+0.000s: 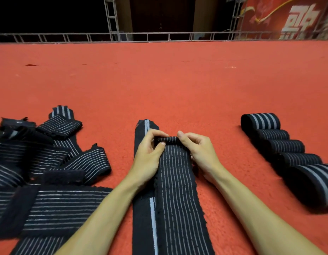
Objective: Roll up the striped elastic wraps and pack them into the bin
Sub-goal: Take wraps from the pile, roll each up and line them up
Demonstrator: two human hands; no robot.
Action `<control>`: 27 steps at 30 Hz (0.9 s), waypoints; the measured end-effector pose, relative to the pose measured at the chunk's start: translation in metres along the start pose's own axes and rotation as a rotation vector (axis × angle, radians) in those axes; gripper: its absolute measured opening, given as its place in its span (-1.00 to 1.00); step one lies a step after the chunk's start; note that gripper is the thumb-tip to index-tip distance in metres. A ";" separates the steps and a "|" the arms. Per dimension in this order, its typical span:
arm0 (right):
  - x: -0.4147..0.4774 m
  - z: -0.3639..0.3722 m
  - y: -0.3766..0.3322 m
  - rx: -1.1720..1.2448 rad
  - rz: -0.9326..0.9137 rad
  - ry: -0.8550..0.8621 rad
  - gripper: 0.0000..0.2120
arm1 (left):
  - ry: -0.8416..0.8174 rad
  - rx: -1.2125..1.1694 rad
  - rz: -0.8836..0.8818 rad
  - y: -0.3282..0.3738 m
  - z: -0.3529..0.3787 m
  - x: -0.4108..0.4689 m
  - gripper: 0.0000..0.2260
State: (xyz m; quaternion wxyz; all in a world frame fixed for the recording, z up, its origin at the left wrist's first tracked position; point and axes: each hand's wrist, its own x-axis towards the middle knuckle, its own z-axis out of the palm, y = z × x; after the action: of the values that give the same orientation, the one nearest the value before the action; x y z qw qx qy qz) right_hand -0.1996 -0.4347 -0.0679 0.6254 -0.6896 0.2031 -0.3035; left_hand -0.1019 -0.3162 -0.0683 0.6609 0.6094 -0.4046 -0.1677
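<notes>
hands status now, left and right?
Left hand: pinching the left end of the small roll on the striped wrap.
Right hand: pinching its right end.

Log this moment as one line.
phase: starting roll | left hand: pinches wrap | right hand: pinches wrap | finished rolls: right | unrolled pile: left

body: two bare forearms | left hand: bare; short nails | right hand: bare; short nails
</notes>
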 end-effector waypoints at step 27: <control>-0.002 0.001 -0.005 -0.048 -0.191 0.006 -0.87 | 0.023 -0.136 -0.100 0.010 0.004 -0.003 -0.76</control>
State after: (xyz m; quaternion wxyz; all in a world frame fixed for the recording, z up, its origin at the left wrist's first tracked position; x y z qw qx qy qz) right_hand -0.2006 -0.4323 -0.0636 0.5762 -0.7197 0.1456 -0.3591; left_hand -0.1094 -0.3150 -0.0604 0.6962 0.5844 -0.3537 -0.2207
